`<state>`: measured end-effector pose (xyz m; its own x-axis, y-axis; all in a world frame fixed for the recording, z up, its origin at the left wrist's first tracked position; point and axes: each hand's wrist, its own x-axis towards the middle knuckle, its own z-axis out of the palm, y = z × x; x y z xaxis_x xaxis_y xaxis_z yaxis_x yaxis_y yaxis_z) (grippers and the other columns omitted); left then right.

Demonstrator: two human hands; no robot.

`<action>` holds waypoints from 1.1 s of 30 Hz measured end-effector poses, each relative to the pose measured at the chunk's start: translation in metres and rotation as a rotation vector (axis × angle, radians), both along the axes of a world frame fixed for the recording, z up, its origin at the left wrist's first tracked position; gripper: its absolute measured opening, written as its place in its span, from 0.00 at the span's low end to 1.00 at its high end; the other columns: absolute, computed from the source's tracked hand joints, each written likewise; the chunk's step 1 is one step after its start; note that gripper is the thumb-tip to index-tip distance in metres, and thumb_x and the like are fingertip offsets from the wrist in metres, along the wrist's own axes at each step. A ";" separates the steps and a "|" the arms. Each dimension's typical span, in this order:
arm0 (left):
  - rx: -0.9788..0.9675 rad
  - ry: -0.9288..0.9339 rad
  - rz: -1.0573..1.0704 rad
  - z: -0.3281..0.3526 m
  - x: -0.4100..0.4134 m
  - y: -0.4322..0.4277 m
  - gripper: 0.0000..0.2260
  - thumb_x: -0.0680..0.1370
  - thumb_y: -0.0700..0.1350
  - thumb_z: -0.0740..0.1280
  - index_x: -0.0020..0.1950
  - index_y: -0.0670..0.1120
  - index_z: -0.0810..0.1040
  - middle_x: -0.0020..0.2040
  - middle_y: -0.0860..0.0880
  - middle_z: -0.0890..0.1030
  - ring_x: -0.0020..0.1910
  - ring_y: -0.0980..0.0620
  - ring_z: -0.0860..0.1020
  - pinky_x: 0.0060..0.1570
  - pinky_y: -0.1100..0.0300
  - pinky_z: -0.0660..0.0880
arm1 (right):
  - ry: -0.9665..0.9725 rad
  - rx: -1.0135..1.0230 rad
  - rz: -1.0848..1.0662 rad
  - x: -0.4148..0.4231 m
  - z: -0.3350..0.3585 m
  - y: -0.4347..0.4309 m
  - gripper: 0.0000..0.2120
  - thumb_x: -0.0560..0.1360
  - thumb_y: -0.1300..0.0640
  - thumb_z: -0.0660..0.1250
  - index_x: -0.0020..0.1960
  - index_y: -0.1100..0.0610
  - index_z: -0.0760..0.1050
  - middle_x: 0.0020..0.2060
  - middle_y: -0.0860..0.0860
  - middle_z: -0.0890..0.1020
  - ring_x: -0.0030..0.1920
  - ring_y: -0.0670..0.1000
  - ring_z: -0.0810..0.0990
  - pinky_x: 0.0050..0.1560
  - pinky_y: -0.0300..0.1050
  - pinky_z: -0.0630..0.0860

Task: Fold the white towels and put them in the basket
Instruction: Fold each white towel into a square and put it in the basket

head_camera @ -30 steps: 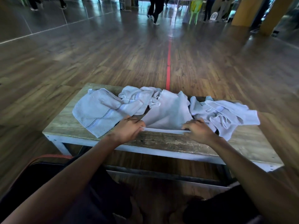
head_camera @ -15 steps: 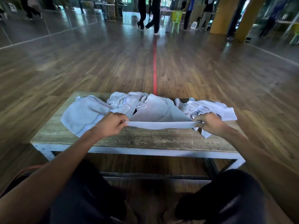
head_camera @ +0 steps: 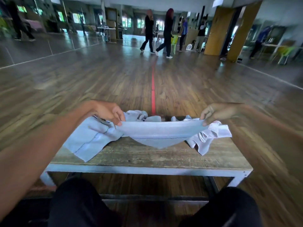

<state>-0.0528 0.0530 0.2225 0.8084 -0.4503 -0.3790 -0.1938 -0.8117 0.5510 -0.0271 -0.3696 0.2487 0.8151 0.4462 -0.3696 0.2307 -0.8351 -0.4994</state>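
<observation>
- The wooden floor (head_camera: 98,79) runs away from you with a red line (head_camera: 153,89) down its middle. People walk at the far end, well apart from your work.
- The low table (head_camera: 147,159) stands just in front of your knees, and its worn top carries every towel in view.
- On it, a spread towel (head_camera: 88,141) lies flat and unfolded at the left. A crumpled towel (head_camera: 208,136) sits at the right, and more bunched cloth (head_camera: 139,116) shows at the back, between your hands.
- The held towel (head_camera: 160,133) hangs over the middle of the table, stretched along its top edge and sagging to a point below. Whether that point touches the wood cannot be told.
- Your left hand (head_camera: 106,112) pinches its left corner between thumb and fingertips. Your right hand (head_camera: 216,113) pinches the right corner the same way.
- No folded towel shows anywhere, and the basket is not in view. By my judgement you are near the start: this towel is only opened out, its first fold is not yet made, and the others on the table are unfolded too. Nothing is seen stowed.
</observation>
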 end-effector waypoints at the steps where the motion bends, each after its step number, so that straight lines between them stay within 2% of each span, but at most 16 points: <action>1: 0.011 0.011 0.001 0.020 0.003 0.000 0.05 0.75 0.38 0.70 0.47 0.47 0.80 0.37 0.56 0.83 0.37 0.62 0.79 0.42 0.68 0.72 | -0.001 -0.008 -0.008 0.000 0.018 0.003 0.04 0.70 0.63 0.74 0.43 0.57 0.80 0.33 0.49 0.83 0.33 0.45 0.75 0.33 0.33 0.68; 3: 0.027 0.003 0.023 0.062 0.007 0.001 0.05 0.75 0.38 0.70 0.48 0.46 0.80 0.37 0.57 0.84 0.38 0.62 0.80 0.41 0.69 0.73 | -0.036 -0.029 -0.019 0.000 0.057 0.006 0.07 0.67 0.59 0.75 0.44 0.56 0.79 0.33 0.46 0.83 0.35 0.41 0.77 0.35 0.31 0.69; 5: 0.045 -0.072 0.055 0.104 0.011 0.001 0.05 0.75 0.39 0.70 0.48 0.48 0.80 0.37 0.58 0.84 0.39 0.61 0.80 0.39 0.71 0.73 | -0.104 -0.025 -0.033 0.001 0.095 0.006 0.07 0.70 0.59 0.74 0.46 0.56 0.79 0.35 0.44 0.84 0.37 0.39 0.79 0.39 0.35 0.70; 9: 0.033 -0.297 0.107 0.180 0.011 0.003 0.06 0.72 0.45 0.72 0.48 0.51 0.80 0.45 0.57 0.83 0.45 0.59 0.80 0.42 0.69 0.74 | -0.281 0.018 -0.077 0.000 0.167 0.006 0.05 0.74 0.59 0.70 0.49 0.56 0.80 0.41 0.46 0.86 0.45 0.44 0.83 0.45 0.40 0.72; 11: 0.009 -0.410 0.123 0.209 0.010 0.003 0.05 0.74 0.44 0.71 0.50 0.49 0.80 0.48 0.55 0.83 0.48 0.56 0.80 0.45 0.67 0.73 | -0.347 0.054 -0.097 -0.003 0.196 0.007 0.05 0.74 0.59 0.70 0.49 0.56 0.81 0.41 0.47 0.86 0.45 0.46 0.83 0.47 0.41 0.73; 15: -0.104 -0.769 0.146 0.247 0.013 0.003 0.03 0.75 0.40 0.70 0.47 0.45 0.82 0.48 0.46 0.83 0.49 0.52 0.81 0.50 0.67 0.74 | -0.491 0.108 -0.133 -0.007 0.239 0.008 0.03 0.73 0.61 0.71 0.47 0.57 0.82 0.42 0.50 0.86 0.41 0.46 0.82 0.46 0.43 0.74; 17: -0.131 -0.857 0.169 0.261 0.013 0.002 0.02 0.75 0.39 0.70 0.47 0.43 0.82 0.46 0.48 0.84 0.49 0.51 0.81 0.50 0.66 0.75 | -0.588 0.144 -0.152 -0.011 0.256 0.010 0.03 0.73 0.62 0.71 0.46 0.58 0.82 0.43 0.52 0.85 0.44 0.48 0.82 0.48 0.41 0.76; 19: -0.123 -0.929 0.200 0.275 0.012 -0.001 0.02 0.75 0.40 0.70 0.46 0.45 0.82 0.44 0.52 0.84 0.47 0.52 0.81 0.51 0.63 0.76 | -0.665 0.154 -0.157 -0.015 0.271 0.011 0.02 0.73 0.62 0.70 0.46 0.59 0.81 0.44 0.53 0.84 0.47 0.51 0.81 0.50 0.41 0.76; 22: -0.087 -1.047 0.248 0.294 0.009 -0.006 0.03 0.76 0.42 0.70 0.48 0.46 0.82 0.44 0.54 0.83 0.45 0.55 0.81 0.46 0.67 0.74 | -0.741 0.157 -0.157 -0.017 0.290 0.010 0.02 0.73 0.61 0.70 0.46 0.58 0.81 0.45 0.52 0.84 0.50 0.53 0.81 0.55 0.45 0.75; 24: -0.095 -1.093 0.264 0.305 0.009 -0.009 0.04 0.76 0.41 0.70 0.49 0.44 0.82 0.44 0.52 0.82 0.45 0.53 0.80 0.41 0.70 0.71 | -0.798 0.177 -0.158 -0.017 0.301 0.009 0.02 0.73 0.60 0.71 0.45 0.57 0.81 0.45 0.52 0.84 0.51 0.52 0.81 0.54 0.44 0.74; 27: -0.100 -1.118 0.285 0.318 0.006 -0.010 0.05 0.75 0.40 0.70 0.50 0.42 0.82 0.43 0.50 0.83 0.44 0.53 0.80 0.41 0.70 0.70 | -0.883 0.195 -0.170 -0.017 0.311 0.010 0.02 0.73 0.60 0.71 0.46 0.57 0.81 0.45 0.52 0.84 0.51 0.51 0.81 0.51 0.40 0.73; 29: -0.086 -1.031 0.267 0.326 0.002 -0.009 0.04 0.75 0.39 0.70 0.49 0.43 0.82 0.42 0.50 0.82 0.42 0.54 0.79 0.40 0.70 0.72 | -0.835 0.207 -0.161 -0.019 0.315 0.010 0.04 0.73 0.61 0.71 0.47 0.58 0.81 0.45 0.53 0.84 0.50 0.52 0.81 0.51 0.42 0.76; 31: -0.091 -0.755 0.238 0.333 -0.005 -0.007 0.04 0.75 0.38 0.69 0.49 0.43 0.81 0.44 0.48 0.83 0.42 0.54 0.79 0.39 0.70 0.76 | -0.640 0.209 -0.159 -0.024 0.318 0.008 0.06 0.72 0.62 0.71 0.49 0.60 0.81 0.46 0.54 0.83 0.45 0.50 0.80 0.42 0.38 0.76; 33: -0.121 -0.440 0.231 0.339 -0.012 -0.004 0.05 0.75 0.36 0.67 0.50 0.41 0.81 0.45 0.45 0.83 0.42 0.53 0.81 0.39 0.66 0.78 | -0.412 0.214 -0.147 -0.028 0.321 0.005 0.13 0.66 0.61 0.77 0.49 0.62 0.81 0.45 0.55 0.82 0.40 0.48 0.78 0.38 0.36 0.76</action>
<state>-0.0647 0.0494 0.5620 0.9632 -0.2611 0.0634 -0.2520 -0.7959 0.5505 -0.0556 -0.3648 0.5699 0.9345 0.3457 0.0846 0.3323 -0.7624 -0.5553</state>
